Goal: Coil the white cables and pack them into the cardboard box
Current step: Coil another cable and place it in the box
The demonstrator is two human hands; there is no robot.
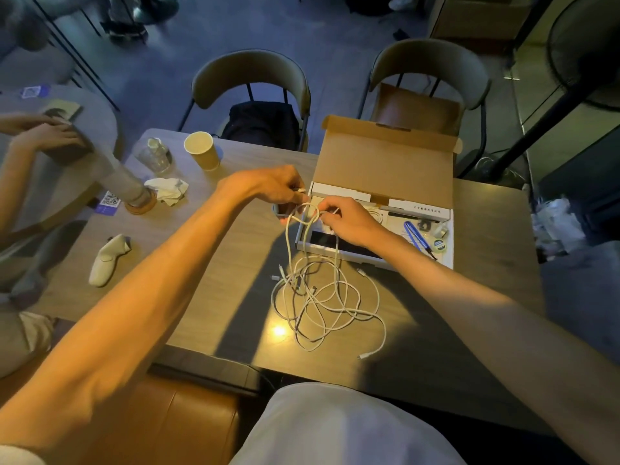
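A tangle of white cables lies on the wooden table in front of me, with loose plug ends at its edges. One white cable rises from the tangle in loops to both hands. My left hand pinches its end just left of the open cardboard box. My right hand grips a loop of the same cable over the box's front left corner. The box lid stands open at the back. Inside the box lie a coiled white cable, a blue tool and small parts.
A paper cup, a clear glass, a crumpled tissue and a beige controller sit on the table's left half. Another person's hands rest at a round table to the far left. Two chairs stand behind the table.
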